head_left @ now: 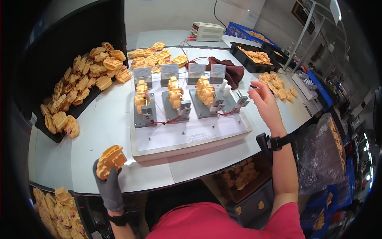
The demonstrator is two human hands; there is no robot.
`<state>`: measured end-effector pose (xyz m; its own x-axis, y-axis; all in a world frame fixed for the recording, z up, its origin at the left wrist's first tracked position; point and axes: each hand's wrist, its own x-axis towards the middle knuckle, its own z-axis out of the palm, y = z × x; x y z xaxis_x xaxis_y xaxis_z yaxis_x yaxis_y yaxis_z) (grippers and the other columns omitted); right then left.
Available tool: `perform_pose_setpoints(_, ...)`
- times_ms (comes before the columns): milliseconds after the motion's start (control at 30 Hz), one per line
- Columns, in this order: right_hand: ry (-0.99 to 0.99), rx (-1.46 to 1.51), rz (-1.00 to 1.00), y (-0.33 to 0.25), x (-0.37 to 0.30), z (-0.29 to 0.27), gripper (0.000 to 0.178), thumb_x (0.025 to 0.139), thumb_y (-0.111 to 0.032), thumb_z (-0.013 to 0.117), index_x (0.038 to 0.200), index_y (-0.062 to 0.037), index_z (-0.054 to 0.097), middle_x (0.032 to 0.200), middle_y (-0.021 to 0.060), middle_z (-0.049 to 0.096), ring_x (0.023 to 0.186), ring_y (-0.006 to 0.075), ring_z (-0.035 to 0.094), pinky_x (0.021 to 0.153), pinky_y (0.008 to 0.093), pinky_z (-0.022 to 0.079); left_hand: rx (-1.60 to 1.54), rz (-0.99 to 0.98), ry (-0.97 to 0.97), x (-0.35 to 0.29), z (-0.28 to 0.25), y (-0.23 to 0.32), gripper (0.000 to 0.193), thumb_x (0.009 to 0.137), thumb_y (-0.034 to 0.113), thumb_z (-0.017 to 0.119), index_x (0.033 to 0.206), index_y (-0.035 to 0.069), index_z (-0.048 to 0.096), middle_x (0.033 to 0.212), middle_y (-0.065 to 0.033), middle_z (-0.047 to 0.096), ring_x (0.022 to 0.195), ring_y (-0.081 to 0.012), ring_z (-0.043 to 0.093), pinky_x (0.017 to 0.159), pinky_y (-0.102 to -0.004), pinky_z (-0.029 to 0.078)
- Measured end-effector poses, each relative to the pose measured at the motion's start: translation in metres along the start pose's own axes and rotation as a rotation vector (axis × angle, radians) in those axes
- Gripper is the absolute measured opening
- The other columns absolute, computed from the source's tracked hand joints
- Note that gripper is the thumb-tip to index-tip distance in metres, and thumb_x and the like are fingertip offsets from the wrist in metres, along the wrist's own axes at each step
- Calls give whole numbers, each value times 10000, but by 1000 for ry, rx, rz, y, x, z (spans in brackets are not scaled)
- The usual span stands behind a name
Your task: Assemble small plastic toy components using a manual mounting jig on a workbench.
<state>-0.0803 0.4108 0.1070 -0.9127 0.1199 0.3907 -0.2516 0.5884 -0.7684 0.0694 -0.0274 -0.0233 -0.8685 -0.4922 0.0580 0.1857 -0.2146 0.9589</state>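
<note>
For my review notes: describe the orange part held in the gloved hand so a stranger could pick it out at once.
Start at the white test board in the middle of the table, then drop to the table's near edge at its left corner. There the gloved left hand grips one orange plastic part, the only one lifted, away from the heaped trays.

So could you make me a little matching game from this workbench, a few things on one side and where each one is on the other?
Things:
1. left hand
2. right hand
3. dark red cloth
4. beige box with red display

Places:
A. at the table's far edge
B. gloved, gripping an orange plastic part
C. bare, raised right of the test board
D. behind the four meters

Pairs: 1-B, 2-C, 3-D, 4-A
</note>
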Motion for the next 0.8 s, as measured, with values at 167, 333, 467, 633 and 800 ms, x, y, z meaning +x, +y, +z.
perform_pose_setpoints(167, 152, 211, 51, 72, -32, -4, 286, 976, -211, 594, 1209, -46, 578, 994, 20, 593, 910, 86, 540, 808, 234, 452, 103, 266, -313, 28, 57, 67, 493, 874, 16, 641, 1311, 19, 413, 1230, -103, 519, 1165, -215, 538, 1011, -357, 464)
perform_pose_setpoints(333, 185, 433, -2, 80, -42, 41, 294, 996, -244, 559, 1235, -74, 571, 1013, 22, 592, 924, 96, 539, 814, 240, 452, 297, 232, -770, 62, 167, 119, 590, 914, 199, 673, 1391, 80, 347, 1238, -118, 547, 1050, -218, 626, 806, -336, 568)
perform_pose_setpoints(467, 171, 464, -44, 88, -40, 40, 289, 996, -257, 565, 1225, -82, 590, 982, 16, 596, 886, 102, 541, 800, 244, 451, 312, 27, -1024, 79, 256, 139, 641, 908, 274, 697, 1411, 95, 342, 1206, -113, 576, 965, -195, 667, 753, -290, 575)
perform_pose_setpoints(633, 101, 495, -42, 75, -37, 40, 301, 1005, -281, 554, 1222, -77, 598, 959, 32, 613, 867, 113, 550, 775, 256, 463, 217, -208, -1222, 102, 303, 130, 642, 899, 236, 706, 1419, 83, 363, 1208, -112, 581, 1026, -204, 653, 835, -316, 582)
perform_pose_setpoints(800, 123, 539, -12, 67, -36, 42, 304, 1027, -293, 507, 1228, -77, 582, 968, 7, 576, 888, 88, 530, 826, 232, 440, 154, -489, -1252, 113, 330, 121, 490, 889, 122, 669, 1322, 29, 459, 1182, -155, 597, 1097, -286, 635, 931, -388, 548)
